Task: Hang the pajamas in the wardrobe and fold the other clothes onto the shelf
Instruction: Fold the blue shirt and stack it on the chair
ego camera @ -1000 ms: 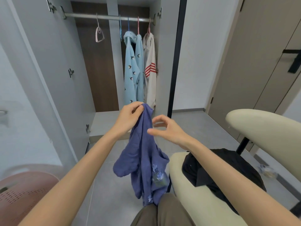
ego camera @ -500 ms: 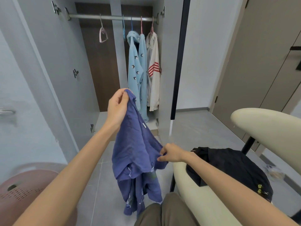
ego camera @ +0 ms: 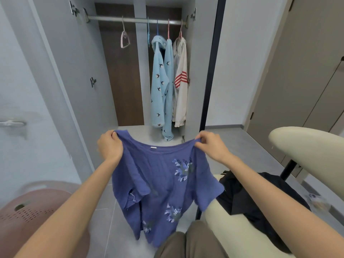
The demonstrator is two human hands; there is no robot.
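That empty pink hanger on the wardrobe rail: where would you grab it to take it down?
Grip the empty pink plastic hanger by its looped body just below the hook, coming from the front and slightly underneath. It hangs free on the metal rail, apart from the light blue patterned pajamas, so nothing blocks that grip, and lifting clears the hook.

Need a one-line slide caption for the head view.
Left hand and right hand hold a blue embroidered top spread at the shoulders, facing the open wardrobe.

A black garment (ego camera: 260, 198) lies on the cream chair (ego camera: 232, 241).
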